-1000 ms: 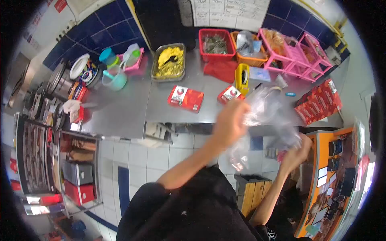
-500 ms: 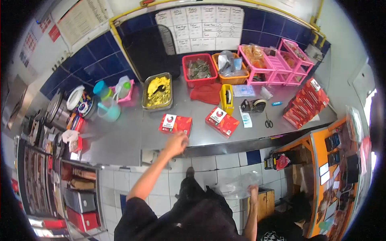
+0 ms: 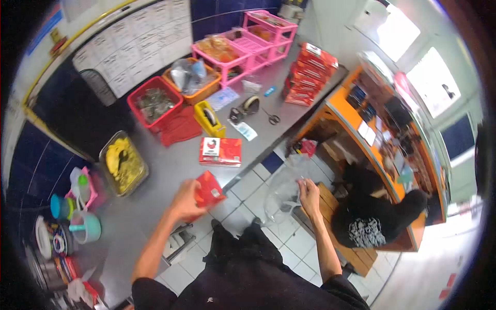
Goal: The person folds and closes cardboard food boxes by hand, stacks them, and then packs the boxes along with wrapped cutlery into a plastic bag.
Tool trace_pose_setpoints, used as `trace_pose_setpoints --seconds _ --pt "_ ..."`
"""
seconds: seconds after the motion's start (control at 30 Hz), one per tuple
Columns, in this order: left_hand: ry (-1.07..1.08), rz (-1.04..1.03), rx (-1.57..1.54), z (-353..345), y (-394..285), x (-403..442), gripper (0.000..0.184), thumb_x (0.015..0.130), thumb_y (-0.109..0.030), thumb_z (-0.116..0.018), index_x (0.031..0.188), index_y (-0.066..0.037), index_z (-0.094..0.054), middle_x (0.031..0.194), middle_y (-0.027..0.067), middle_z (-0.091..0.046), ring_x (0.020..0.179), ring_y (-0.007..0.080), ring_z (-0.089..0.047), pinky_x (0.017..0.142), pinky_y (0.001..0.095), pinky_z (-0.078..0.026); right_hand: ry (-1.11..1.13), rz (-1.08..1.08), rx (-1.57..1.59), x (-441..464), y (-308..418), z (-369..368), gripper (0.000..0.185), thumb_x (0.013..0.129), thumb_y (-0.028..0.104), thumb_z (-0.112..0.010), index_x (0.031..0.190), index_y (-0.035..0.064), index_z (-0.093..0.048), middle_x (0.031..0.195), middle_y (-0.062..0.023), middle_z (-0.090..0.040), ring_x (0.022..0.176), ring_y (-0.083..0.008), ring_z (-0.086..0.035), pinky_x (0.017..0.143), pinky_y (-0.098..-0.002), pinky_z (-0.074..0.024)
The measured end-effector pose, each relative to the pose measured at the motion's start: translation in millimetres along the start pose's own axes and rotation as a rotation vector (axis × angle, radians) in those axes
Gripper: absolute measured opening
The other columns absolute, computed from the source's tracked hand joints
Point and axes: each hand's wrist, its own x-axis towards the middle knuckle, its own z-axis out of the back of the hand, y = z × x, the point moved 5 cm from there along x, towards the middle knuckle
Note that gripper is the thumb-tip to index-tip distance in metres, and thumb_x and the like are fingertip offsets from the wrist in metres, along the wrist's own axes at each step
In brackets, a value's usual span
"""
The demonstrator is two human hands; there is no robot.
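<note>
My left hand (image 3: pixel 187 200) is closed around a red box (image 3: pixel 211 189), held at the front edge of the steel counter; its fingers are partly blurred. My right hand (image 3: pixel 309 196) pinches a clear plastic bag (image 3: pixel 281 199), which hangs loosely over the floor to the right. A second red box (image 3: pixel 222 152) with a white label lies on the counter, just beyond the held one. Behind it stands a yellow tape dispenser (image 3: pixel 209 120), with a red cloth (image 3: pixel 178 128) beside it.
Along the counter stand a tray of yellow food (image 3: pixel 142 178), a red basket (image 3: pixel 133 101), an orange basket (image 3: pixel 206 93) and pink racks (image 3: pixel 253 45). Stacked red boxes (image 3: pixel 310 75) and scissors (image 3: pixel 273 119) lie farther right. A person (image 3: pixel 367 217) sits by the orange shelf desk (image 3: pixel 356 116).
My left hand has taken hold of the nearer red box and lifted it off the counter. My right hand has raised the plastic bag. The view has turned right.
</note>
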Motion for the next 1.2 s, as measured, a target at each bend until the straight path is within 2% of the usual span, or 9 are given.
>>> trace_pose_setpoints --seconds 0.13,0.3,0.37,0.43,0.47,0.63,0.7,0.9,1.2 --pt "0.157 -0.240 -0.397 -33.8 -123.5 -2.1 0.087 0.069 -0.045 -0.086 0.131 -0.003 -0.042 0.128 0.0246 -0.052 0.123 0.0388 -0.051 0.107 0.0446 -0.040 0.126 -0.246 0.010 13.4 48.6 16.0 0.024 0.101 0.020 -0.054 0.104 0.0026 -0.070 0.061 -0.0018 -0.047 0.057 -0.0056 -0.041 0.051 -0.0278 -0.0331" --pt "0.212 -0.276 -0.488 -111.5 -182.7 10.6 0.096 0.079 -0.039 -0.081 0.149 -0.008 -0.024 0.137 0.0257 -0.050 0.123 0.0362 -0.053 0.104 0.0459 -0.043 0.185 -0.200 0.151 -20.8 147.0 54.6 0.020 0.101 0.015 -0.051 0.097 0.0025 -0.066 0.059 -0.0036 -0.048 0.054 -0.0085 -0.044 0.049 -0.0304 -0.0348" --pt "0.235 0.298 -0.965 -165.5 -153.4 17.3 0.099 0.081 -0.034 -0.080 0.153 -0.011 -0.016 0.130 0.0221 -0.056 0.112 0.0308 -0.060 0.096 0.0417 -0.049 0.123 -0.175 0.217 -62.1 164.8 63.1 0.019 0.102 0.014 -0.048 0.100 0.0024 -0.063 0.058 -0.0056 -0.049 0.050 -0.0131 -0.047 0.049 -0.0319 -0.0364" --pt "-0.021 0.204 -1.209 -186.3 -128.8 20.1 0.101 0.084 -0.031 -0.078 0.155 -0.009 -0.009 0.123 0.0190 -0.060 0.104 0.0263 -0.064 0.090 0.0371 -0.053 0.084 -0.309 0.202 -109.4 139.3 56.3 0.018 0.102 0.013 -0.044 0.100 0.0026 -0.059 0.058 -0.0095 -0.051 0.048 -0.0226 -0.051 0.049 -0.0363 -0.0393" --pt "-0.282 0.435 -1.228 -147.0 -136.5 9.3 0.100 0.085 -0.029 -0.078 0.155 -0.008 -0.009 0.126 0.0206 -0.058 0.109 0.0287 -0.062 0.093 0.0392 -0.051 0.250 -0.382 0.093 -133.8 103.1 38.3 0.017 0.101 0.014 -0.044 0.096 0.0023 -0.056 0.060 -0.0129 -0.052 0.052 -0.0266 -0.054 0.053 -0.0391 -0.0417" --pt "-1.306 0.535 -0.065 -85.4 -56.7 -62.4 0.099 0.077 -0.028 -0.084 0.152 0.000 -0.025 0.142 0.0274 -0.044 0.130 0.0373 -0.046 0.109 0.0479 -0.038 1.177 -0.166 0.427 -176.7 113.4 0.1 0.018 0.101 0.018 -0.046 0.107 0.0019 -0.054 0.078 -0.0269 -0.059 0.076 -0.0444 -0.063 0.070 -0.0494 -0.0487" --pt "-1.242 0.567 -0.029 -46.6 -42.8 -87.2 0.100 0.073 -0.028 -0.085 0.150 0.002 -0.028 0.141 0.0273 -0.045 0.128 0.0378 -0.047 0.109 0.0472 -0.038 1.080 0.023 0.851 -136.9 160.7 -4.4 0.020 0.102 0.020 -0.047 0.105 0.0024 -0.055 0.076 -0.0186 -0.059 0.071 -0.0345 -0.062 0.070 -0.0419 -0.0494" --pt "-1.016 0.807 0.002 7.6 17.5 -77.8 0.096 0.065 -0.027 -0.085 0.142 0.000 -0.037 0.131 0.0275 -0.047 0.122 0.0432 -0.050 0.105 0.0482 -0.041 0.581 -0.538 1.624 -23.9 223.2 -58.8 0.033 0.106 0.033 -0.046 0.088 0.0066 -0.052 0.075 -0.0038 -0.055 0.066 -0.0133 -0.053 0.062 -0.0298 -0.0443" --pt "-0.623 0.805 0.145 0.0 61.6 -47.6 0.102 0.065 -0.028 -0.085 0.147 -0.005 -0.028 0.131 0.0326 -0.043 0.124 0.0481 -0.045 0.106 0.0514 -0.040 0.518 -0.218 1.082 -11.9 208.1 -122.8 0.036 0.105 0.025 -0.040 0.119 -0.0056 -0.055 0.108 -0.0147 -0.066 0.093 -0.0200 -0.066 0.076 -0.0350 -0.0555"
